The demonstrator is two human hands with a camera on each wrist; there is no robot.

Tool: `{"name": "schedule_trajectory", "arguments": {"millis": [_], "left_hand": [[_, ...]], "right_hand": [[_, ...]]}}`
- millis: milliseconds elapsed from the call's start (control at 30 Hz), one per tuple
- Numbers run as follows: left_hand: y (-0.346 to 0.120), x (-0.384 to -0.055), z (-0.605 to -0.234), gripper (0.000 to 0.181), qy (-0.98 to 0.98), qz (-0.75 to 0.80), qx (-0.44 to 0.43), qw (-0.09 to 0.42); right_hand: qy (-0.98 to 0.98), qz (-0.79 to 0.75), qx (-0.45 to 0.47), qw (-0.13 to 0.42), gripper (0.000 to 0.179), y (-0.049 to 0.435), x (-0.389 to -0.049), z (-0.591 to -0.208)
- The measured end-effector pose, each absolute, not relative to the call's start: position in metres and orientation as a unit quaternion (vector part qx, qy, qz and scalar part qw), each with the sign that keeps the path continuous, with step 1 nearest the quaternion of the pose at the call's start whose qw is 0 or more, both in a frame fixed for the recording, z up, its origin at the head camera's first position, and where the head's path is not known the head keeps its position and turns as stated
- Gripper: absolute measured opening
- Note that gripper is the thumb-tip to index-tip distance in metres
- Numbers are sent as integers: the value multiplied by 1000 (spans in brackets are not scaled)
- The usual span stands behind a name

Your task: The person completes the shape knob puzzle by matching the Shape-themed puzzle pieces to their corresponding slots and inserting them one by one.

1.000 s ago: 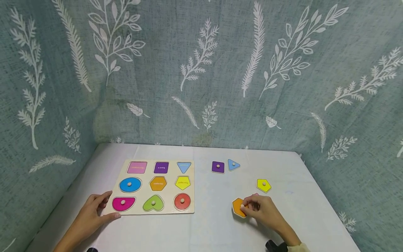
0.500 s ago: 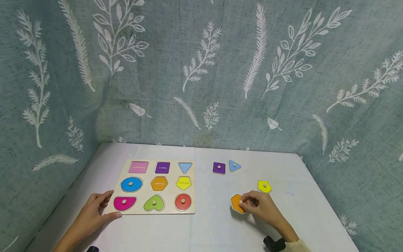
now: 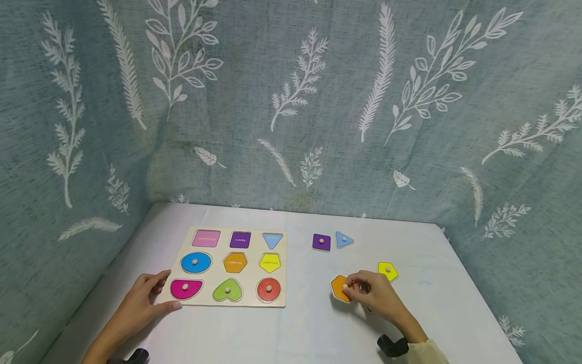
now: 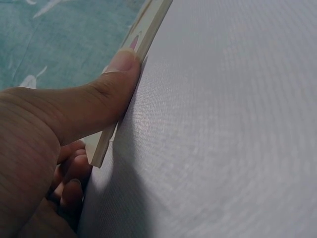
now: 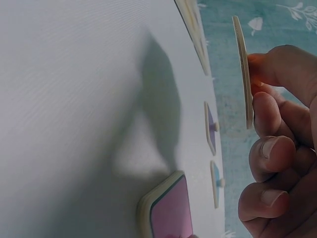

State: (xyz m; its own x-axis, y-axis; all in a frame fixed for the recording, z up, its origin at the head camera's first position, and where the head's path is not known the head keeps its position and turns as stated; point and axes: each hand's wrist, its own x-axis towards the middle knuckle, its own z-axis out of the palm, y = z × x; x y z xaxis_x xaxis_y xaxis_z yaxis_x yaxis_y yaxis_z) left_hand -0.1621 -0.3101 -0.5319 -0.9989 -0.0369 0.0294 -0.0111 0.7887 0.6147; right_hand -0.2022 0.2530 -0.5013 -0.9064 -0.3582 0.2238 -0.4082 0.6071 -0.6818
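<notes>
In the head view a wooden shape puzzle board [image 3: 206, 302] lies on the left. My left hand [image 3: 147, 298] grips its near left corner, thumb on the near edge. In the left wrist view that thumb [image 4: 106, 94] presses the board's edge [image 4: 103, 146]. My right hand [image 3: 375, 296] pinches an orange hexagon piece [image 3: 339, 287] by its knob. The right wrist view shows the hexagon [image 5: 242, 74] raised above the table, its shadow below. A pink rectangle piece [image 5: 171, 210] lies beneath this hand, mostly hidden in the head view.
A purple square piece [image 3: 321, 245] and a light blue triangle piece [image 3: 343, 238] lie right of the board. Farther right is a yellow pentagon piece [image 3: 389, 270]. Blue oval [image 3: 188, 265], magenta half-round [image 3: 179, 286], green heart [image 3: 223, 292] and red circle [image 3: 268, 297] pieces sit in the board.
My right hand has lifted the orange hexagon and carried it slightly left, toward the board. The left hand keeps its grip on the corner. The head view has shifted slightly.
</notes>
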Motion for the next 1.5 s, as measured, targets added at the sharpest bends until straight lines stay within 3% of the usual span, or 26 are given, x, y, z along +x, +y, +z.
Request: {"name": "schedule_trajectory", "arguments": {"millis": [667,1333,1500], "left_hand": [[-314,-166,-530,100,-944,-327,-2,37],[-309,-160,-531,107,-943,-331,17,-2],[-310,-165,-531,107,-944,-329,12,5]], "right_hand": [[-877,412,243,36,11,229,-225,-495],[-872,422,246,15,10,214,-240,-490],[-874,414,254,30,9,210,-247,-488]]}}
